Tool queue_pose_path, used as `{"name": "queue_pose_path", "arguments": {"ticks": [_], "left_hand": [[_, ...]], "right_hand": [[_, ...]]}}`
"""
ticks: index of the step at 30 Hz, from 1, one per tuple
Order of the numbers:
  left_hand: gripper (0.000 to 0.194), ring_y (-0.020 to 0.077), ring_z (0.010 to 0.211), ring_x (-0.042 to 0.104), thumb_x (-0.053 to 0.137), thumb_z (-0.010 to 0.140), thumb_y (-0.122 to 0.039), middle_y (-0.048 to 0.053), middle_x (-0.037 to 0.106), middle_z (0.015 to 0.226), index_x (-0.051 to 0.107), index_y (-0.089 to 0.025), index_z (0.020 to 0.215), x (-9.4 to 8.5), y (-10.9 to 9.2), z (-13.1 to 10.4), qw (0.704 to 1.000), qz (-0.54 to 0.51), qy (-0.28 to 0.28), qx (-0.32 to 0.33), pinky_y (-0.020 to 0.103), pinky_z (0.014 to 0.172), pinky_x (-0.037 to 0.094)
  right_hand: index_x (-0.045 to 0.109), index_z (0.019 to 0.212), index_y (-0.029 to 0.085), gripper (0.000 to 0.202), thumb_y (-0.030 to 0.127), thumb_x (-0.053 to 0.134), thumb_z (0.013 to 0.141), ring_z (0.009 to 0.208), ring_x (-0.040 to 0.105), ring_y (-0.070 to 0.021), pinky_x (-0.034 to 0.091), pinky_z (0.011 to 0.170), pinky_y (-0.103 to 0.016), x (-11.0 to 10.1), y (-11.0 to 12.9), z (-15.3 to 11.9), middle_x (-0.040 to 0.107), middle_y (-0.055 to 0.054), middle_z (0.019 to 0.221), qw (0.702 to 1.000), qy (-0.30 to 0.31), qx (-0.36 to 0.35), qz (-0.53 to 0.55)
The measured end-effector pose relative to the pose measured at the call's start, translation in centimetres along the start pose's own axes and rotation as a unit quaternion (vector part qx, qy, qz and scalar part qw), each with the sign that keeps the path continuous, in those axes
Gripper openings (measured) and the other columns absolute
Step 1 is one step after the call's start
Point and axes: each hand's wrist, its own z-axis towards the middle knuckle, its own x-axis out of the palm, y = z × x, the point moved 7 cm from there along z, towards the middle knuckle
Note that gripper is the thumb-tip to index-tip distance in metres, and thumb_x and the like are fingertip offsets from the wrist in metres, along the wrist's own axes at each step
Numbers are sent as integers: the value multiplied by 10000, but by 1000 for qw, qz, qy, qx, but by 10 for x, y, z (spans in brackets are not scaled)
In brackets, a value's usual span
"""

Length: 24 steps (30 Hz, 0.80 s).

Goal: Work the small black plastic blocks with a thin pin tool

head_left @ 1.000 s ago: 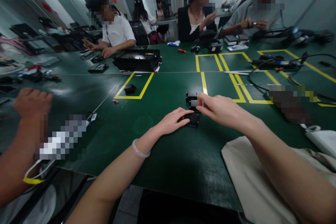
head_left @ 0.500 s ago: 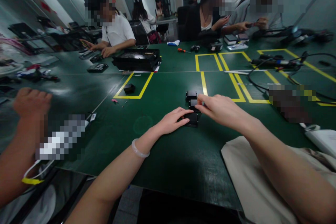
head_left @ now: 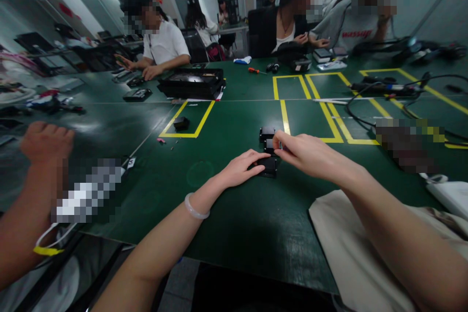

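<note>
Three small black box-shaped parts stand in a row, front to back, on the green table. My left hand (head_left: 242,167) lies at the nearest black box (head_left: 269,167), with its thumb and stretched fingers around the left side. At the right end of the middle black box (head_left: 269,145), my right hand (head_left: 306,152) has thumb and forefinger pinched together. What sits between those fingertips is too small and hidden to make out. The farthest black box (head_left: 267,132) is just beyond, untouched.
Another small black box (head_left: 181,123) sits inside a yellow tape outline at left, with tiny bits near it. A large black case (head_left: 192,83) lies farther back. A beige cloth (head_left: 329,224) covers the right front edge. A co-worker's fist (head_left: 47,141) is at left.
My right fingertips have shifted very slightly at the middle box, still pinched. My left hand holds its place. Across the table, two people have lowered or moved their hands.
</note>
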Motion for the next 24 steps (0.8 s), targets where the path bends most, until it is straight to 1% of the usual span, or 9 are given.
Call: {"name": "queue_pose_path", "arguments": {"ticks": [2, 3, 7, 9, 13, 15, 18, 22, 24], "left_hand": [[406, 195, 1012, 557, 415, 989, -416, 50, 526, 1157, 451, -299, 1376, 0, 0, 0, 1000, 0, -2, 1, 341, 923, 442], [407, 193, 1010, 557, 415, 990, -415, 49, 527, 1155, 448, -299, 1379, 0, 0, 0, 1000, 1, -2, 1, 341, 924, 441], [418, 198, 1021, 553, 404, 993, -415, 50, 529, 1148, 432, -305, 1395, 0, 0, 0, 1000, 4, 0, -1, 344, 928, 439], [414, 200, 1022, 554, 399, 994, -418, 52, 530, 1143, 438, -304, 1391, 0, 0, 0, 1000, 5, 1, 1, 346, 930, 438], [416, 200, 1032, 552, 397, 995, -424, 53, 526, 1160, 437, -304, 1391, 0, -1, 0, 1000, 2, 2, 3, 348, 936, 435], [421, 200, 1039, 548, 398, 995, -426, 53, 523, 1170, 431, -304, 1396, 0, 0, 0, 1000, 2, 2, 1, 345, 935, 436], [421, 193, 1015, 554, 398, 995, -426, 52, 524, 1167, 432, -301, 1395, 0, 0, 0, 1000, 2, 3, -1, 339, 926, 440], [415, 192, 1008, 559, 402, 992, -425, 54, 524, 1172, 444, -298, 1385, 0, -1, 0, 1000, 2, 2, 3, 341, 930, 439], [416, 196, 1018, 556, 399, 992, -428, 53, 525, 1172, 442, -302, 1387, 0, -1, 0, 1000, 2, 1, 1, 344, 931, 439]], "right_hand": [[476, 1035, 224, 148, 296, 382, 946, 631, 526, -158, 264, 545, -259, 0, 3, -1, 601, -8, 738, 999, 6, -23, 22], [474, 1036, 224, 147, 295, 381, 946, 632, 530, -159, 264, 545, -259, 0, 3, -2, 602, -9, 741, 999, 6, -23, 24], [497, 996, 224, 195, 374, 380, 954, 625, 541, -182, 237, 532, -268, -2, -4, 0, 606, -22, 718, 999, -19, 34, -26], [507, 972, 224, 213, 393, 379, 955, 613, 539, -189, 225, 528, -271, -2, -6, 1, 595, -21, 684, 997, -19, 52, -44], [477, 1015, 228, 164, 335, 367, 959, 636, 541, -174, 246, 531, -262, 0, -2, 1, 612, -17, 742, 1000, -6, 8, 1], [468, 1019, 226, 145, 314, 376, 950, 645, 537, -169, 257, 539, -259, 0, -2, 0, 615, -20, 760, 1000, -2, 4, 10], [471, 1003, 226, 121, 292, 396, 934, 643, 530, -167, 258, 542, -260, -1, -2, 0, 615, -20, 766, 1000, -1, 9, 2], [494, 972, 227, 185, 376, 386, 952, 621, 532, -178, 238, 527, -265, -1, -2, 2, 607, -21, 717, 999, -16, 29, -28], [502, 986, 226, 202, 378, 372, 956, 602, 530, -180, 230, 521, -268, -1, -3, 2, 606, -23, 698, 998, -15, 39, -39]]}}
